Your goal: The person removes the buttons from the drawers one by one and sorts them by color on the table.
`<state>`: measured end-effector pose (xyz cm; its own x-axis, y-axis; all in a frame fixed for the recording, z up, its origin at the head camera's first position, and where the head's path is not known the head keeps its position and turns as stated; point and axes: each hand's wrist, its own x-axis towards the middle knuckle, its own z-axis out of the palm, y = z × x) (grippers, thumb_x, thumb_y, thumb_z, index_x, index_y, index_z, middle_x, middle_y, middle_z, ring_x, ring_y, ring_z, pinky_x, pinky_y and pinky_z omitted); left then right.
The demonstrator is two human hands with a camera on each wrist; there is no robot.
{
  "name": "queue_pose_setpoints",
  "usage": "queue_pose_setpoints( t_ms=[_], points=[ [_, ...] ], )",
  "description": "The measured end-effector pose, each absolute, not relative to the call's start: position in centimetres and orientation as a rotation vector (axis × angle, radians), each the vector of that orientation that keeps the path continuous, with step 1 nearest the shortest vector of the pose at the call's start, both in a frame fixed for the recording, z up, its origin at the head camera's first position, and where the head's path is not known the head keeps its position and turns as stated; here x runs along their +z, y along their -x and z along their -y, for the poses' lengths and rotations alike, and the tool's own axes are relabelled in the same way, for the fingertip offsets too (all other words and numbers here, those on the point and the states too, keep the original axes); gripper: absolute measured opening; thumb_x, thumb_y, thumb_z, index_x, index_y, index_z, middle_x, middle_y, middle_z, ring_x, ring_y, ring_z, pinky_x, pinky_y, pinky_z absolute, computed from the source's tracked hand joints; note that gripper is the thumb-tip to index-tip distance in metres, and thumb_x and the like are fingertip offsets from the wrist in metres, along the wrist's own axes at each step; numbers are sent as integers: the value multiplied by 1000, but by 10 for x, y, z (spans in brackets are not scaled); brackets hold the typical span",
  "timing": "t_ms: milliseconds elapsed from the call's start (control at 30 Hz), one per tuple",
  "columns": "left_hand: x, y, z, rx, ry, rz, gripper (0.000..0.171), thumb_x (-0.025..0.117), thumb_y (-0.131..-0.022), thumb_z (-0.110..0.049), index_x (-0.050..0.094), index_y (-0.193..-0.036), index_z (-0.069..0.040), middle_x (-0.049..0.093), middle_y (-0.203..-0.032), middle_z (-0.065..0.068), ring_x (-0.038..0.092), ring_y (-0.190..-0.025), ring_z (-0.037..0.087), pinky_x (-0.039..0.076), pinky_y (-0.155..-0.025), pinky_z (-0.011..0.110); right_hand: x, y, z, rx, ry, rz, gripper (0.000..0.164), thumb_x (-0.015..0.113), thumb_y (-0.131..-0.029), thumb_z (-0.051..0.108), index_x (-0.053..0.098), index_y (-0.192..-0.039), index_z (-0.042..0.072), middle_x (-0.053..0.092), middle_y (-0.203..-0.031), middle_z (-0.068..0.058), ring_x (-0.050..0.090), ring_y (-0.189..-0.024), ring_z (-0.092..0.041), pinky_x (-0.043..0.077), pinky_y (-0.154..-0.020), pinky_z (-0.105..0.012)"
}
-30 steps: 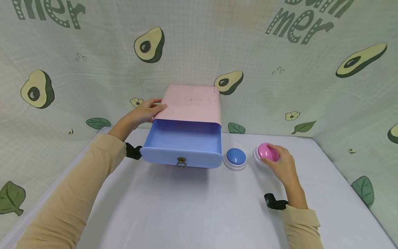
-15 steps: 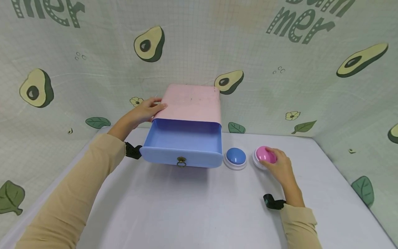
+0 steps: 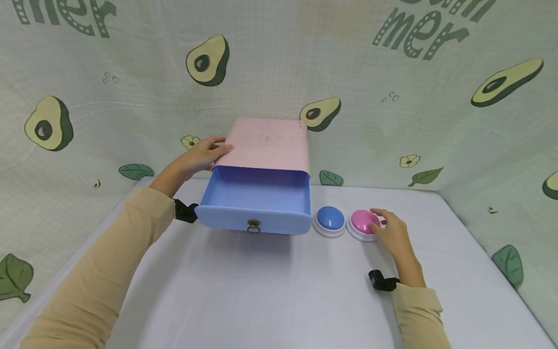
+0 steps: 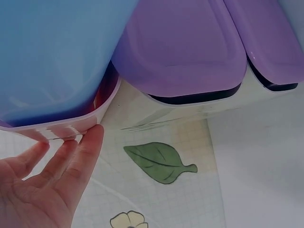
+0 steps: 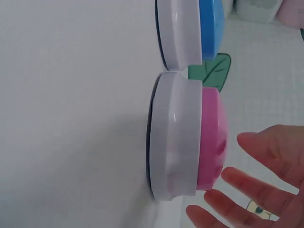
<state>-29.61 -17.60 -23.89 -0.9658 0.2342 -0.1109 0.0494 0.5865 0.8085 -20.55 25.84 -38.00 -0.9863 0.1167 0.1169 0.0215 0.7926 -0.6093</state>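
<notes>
My left hand [image 3: 205, 152] rests with extended fingers against the left side of a pink-topped drawer cabinet [image 3: 268, 143]. In the left wrist view, its fingertips press the pink shell beside the pulled-out blue drawer [image 4: 52, 57]. Inside, the blue drawer [image 3: 261, 191] is bare, and a ring pull [image 3: 254, 227] hangs on its front. My right hand [image 3: 394, 235] is at the right of a pink dome button [image 3: 364, 222] on a white base, fingers spread and loosely bent. In the right wrist view, the fingertips are right at the pink dome [image 5: 213, 142]. A blue dome button [image 3: 330, 218] stands close beside it.
Purple drawers [image 4: 185, 47] sit pushed in under the blue one. The cabinet stands at the back of the white table [image 3: 261, 291], before a cloth backdrop [image 3: 270, 63] printed with avocados. Black wrist mounts [image 3: 383, 281] stick out from the sleeves.
The pink button has slid left and slightly nearer, up beside the blue button. My right fingers have loosened from around its dome. My left hand and the cabinet stay in place.
</notes>
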Motion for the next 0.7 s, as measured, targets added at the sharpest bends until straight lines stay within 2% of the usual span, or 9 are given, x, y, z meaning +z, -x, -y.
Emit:
queue_pose_setpoints(
  t_ms=[267, 467, 700],
  points=[
    [-240, 298, 177, 1323, -237, -2608, 71, 45, -95, -45, 14, -150, -11, 32, -145, 21, 43, -124, 36, 40, -102, 50, -381, 209, -255, 979, 120, 2966, 51, 57, -91, 16, 42, -136, -3, 33, -140, -32, 29, -129, -49, 28, -104, -61],
    [-240, 298, 177, 1320, -237, -2617, 72, 45, -95, -46, 14, -150, -10, 32, -145, 21, 42, -125, 36, 39, -102, 50, -385, 212, -252, 925, 112, 2988, 56, 61, -88, 18, 41, -136, -1, 31, -140, -33, 29, -125, -51, 29, -102, -63],
    [-239, 297, 177, 1328, -234, -2599, 72, 45, -95, -46, 13, -150, -10, 31, -146, 21, 42, -126, 35, 39, -102, 50, -386, 211, -253, 934, 129, 2999, 57, 61, -88, 17, 39, -138, -1, 29, -141, -33, 26, -129, -51, 25, -104, -64]
  ],
)
